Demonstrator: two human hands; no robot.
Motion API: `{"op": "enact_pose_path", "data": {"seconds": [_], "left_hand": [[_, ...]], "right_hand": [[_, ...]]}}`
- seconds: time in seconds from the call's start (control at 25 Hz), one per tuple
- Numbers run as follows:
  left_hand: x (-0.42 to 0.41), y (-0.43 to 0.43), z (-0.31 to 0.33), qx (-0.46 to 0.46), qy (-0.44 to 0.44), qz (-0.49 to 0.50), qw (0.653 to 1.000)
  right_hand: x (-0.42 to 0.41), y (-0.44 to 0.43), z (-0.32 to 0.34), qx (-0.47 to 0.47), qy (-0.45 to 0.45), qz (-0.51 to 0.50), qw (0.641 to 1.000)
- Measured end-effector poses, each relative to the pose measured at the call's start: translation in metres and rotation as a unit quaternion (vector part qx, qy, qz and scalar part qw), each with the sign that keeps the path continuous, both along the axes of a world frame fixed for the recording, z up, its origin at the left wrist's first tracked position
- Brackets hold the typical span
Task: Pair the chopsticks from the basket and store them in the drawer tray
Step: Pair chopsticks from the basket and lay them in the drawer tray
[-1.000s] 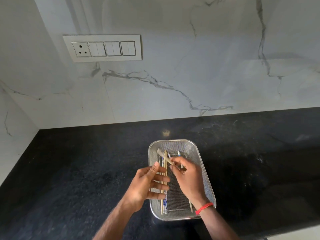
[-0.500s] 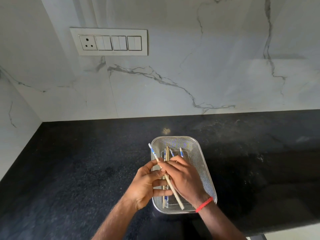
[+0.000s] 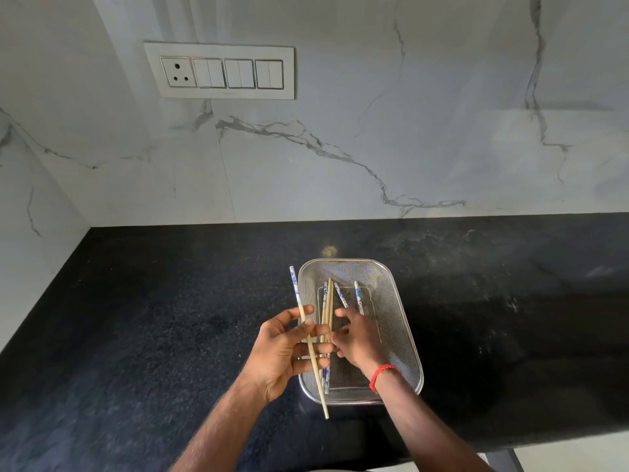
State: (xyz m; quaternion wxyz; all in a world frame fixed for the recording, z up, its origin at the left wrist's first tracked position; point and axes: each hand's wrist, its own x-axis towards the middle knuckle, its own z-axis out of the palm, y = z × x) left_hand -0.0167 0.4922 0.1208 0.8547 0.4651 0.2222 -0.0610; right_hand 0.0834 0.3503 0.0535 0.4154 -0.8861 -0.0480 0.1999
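A steel mesh basket [image 3: 400, 318] sits on the black counter with several chopsticks in it: plain wooden ones [image 3: 327, 301] and blue-patterned ones [image 3: 358, 296]. My left hand [image 3: 284, 352] hovers at the basket's left rim and pinches one blue-patterned chopstick [image 3: 296, 294] between thumb and fingers; it slants from upper left to lower right. My right hand [image 3: 357, 338] reaches down into the basket, fingers curled over the chopsticks lying there. Whether it grips one is hidden. A red band circles that wrist. No drawer tray is in view.
The black granite counter [image 3: 170, 318] spreads wide to the left and right of the basket. A marble wall stands behind, with a switch panel [image 3: 221, 71] high on the left. The counter's front edge runs at the lower right.
The blue-patterned chopstick passed from my right hand to my left, which now holds it alone at the basket's left. My right hand dropped back into the basket.
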Motion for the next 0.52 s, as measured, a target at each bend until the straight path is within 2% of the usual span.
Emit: {"op": "enact_pose_path", "data": {"seconds": [0.2, 0.32, 0.4, 0.52], "left_hand": [[-0.003, -0.005, 0.0, 0.004, 0.008, -0.013, 1.0], [0.0, -0.006, 0.002, -0.004, 0.016, -0.019, 1.0], [0.003, -0.007, 0.002, -0.008, 0.019, -0.025, 0.999], [0.007, -0.008, 0.0, -0.003, 0.02, -0.035, 0.999]], "right_hand": [[0.001, -0.008, 0.008, 0.076, -0.001, -0.072, 0.994], [0.002, -0.016, 0.022, 0.16, -0.055, -0.09, 0.982], [-0.002, -0.018, 0.037, 0.204, -0.117, -0.07, 0.969], [-0.016, -0.015, 0.053, 0.179, -0.195, 0.041, 0.963]]}}
